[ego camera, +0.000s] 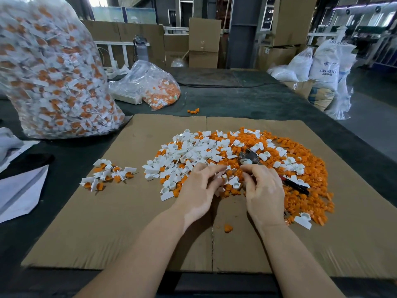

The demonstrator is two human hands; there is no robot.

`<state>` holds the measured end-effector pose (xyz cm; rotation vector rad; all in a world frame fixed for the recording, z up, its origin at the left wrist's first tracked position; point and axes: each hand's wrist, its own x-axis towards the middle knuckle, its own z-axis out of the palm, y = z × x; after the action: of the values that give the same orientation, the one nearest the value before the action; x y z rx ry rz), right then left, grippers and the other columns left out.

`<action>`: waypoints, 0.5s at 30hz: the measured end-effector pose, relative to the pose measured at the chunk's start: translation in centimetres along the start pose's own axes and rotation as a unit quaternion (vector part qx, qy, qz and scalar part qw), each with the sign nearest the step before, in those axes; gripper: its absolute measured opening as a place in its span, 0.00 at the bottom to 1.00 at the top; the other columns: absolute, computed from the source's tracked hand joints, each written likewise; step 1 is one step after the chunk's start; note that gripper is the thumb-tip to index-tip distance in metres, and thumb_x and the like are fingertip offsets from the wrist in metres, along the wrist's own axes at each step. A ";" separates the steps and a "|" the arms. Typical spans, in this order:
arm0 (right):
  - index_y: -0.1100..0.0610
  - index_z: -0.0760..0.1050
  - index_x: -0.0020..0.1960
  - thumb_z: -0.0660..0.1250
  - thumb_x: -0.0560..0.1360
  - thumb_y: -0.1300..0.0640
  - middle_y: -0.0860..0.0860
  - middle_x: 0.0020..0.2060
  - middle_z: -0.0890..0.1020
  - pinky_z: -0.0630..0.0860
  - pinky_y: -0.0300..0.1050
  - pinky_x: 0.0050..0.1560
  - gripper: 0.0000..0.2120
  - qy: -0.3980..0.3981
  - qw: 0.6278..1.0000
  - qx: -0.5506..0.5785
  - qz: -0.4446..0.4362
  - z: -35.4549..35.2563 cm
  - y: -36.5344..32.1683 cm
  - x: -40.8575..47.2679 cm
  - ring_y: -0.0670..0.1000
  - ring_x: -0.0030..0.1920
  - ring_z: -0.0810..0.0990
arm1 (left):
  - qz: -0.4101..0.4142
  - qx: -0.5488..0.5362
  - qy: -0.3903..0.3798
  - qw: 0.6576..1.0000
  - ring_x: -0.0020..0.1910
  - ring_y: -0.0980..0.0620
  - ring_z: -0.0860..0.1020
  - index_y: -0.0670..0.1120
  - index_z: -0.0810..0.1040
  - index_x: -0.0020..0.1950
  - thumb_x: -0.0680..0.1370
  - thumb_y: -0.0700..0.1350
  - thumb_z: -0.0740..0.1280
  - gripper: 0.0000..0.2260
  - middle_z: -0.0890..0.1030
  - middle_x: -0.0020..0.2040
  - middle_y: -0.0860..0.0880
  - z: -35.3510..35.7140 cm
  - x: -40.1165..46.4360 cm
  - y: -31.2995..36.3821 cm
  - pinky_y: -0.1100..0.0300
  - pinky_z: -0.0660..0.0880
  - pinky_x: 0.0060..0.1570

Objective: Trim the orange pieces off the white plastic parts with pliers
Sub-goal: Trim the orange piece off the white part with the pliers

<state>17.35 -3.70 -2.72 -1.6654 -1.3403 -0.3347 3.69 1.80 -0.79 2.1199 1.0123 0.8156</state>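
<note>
The left hand (198,187) and right hand (265,193) meet over the near edge of a heap, fingers curled inward toward each other. Between the fingertips sit small white plastic parts (224,179), and the left fingers appear to pinch one; exactly which piece is held cannot be told. The right hand's fingers curl by the metal-headed pliers (250,157) with red and black handles, whose head points away over the heap and whose handles run out to the right of that hand; whether the hand truly grips them is unclear.

Under the hands spreads the mixed heap of trimmed white plastic parts (193,151) and loose orange pieces (305,190), orange thickest on the right. A single orange bit (228,228) lies apart, near the wrists. To the left lies a small cluster of untrimmed white-and-orange parts (109,173). All rest on a flat brown cardboard sheet (120,222) laid on the dark bench (247,100).

Farther left stands a large clear plastic bag (49,72) stuffed with white-and-orange parts, and behind it a smaller clear bag (154,84) holding orange scraps.
</note>
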 end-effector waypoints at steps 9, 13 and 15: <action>0.61 0.79 0.45 0.69 0.72 0.67 0.53 0.38 0.81 0.74 0.49 0.43 0.03 -0.009 0.999 0.013 -0.028 -0.2 -0.3 -0.2 0.54 0.41 0.77 | -0.040 -0.063 0.072 0.995 0.42 0.64 0.77 0.52 0.78 0.48 0.75 0.48 0.70 0.03 0.79 0.41 0.58 1.1 -0.7 -0.6 0.75 0.69 0.40; 0.62 0.78 0.45 0.68 0.73 0.67 0.52 0.38 0.80 0.76 0.50 0.41 0.03 -0.021 0.999 0.029 -0.030 -0.1 -0.4 -0.1 0.53 0.40 0.77 | -0.058 -0.114 0.099 0.987 0.41 0.65 0.77 0.56 0.79 0.47 0.75 0.44 0.70 0.06 0.78 0.39 0.60 1.2 -0.7 -1.0 0.74 0.70 0.41; 0.62 0.78 0.47 0.67 0.73 0.67 0.52 0.40 0.81 0.76 0.49 0.43 0.04 -0.028 0.998 0.030 -0.038 0.0 -0.3 0.0 0.53 0.42 0.77 | -0.069 -0.127 0.102 0.984 0.42 0.59 0.77 0.57 0.79 0.54 0.75 0.45 0.70 0.10 0.77 0.41 0.60 1.2 -0.6 -1.1 0.68 0.72 0.44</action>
<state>17.07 -3.74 -2.59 -1.5866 -1.4447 -0.2923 3.83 1.51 -2.51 1.7587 1.0830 1.0492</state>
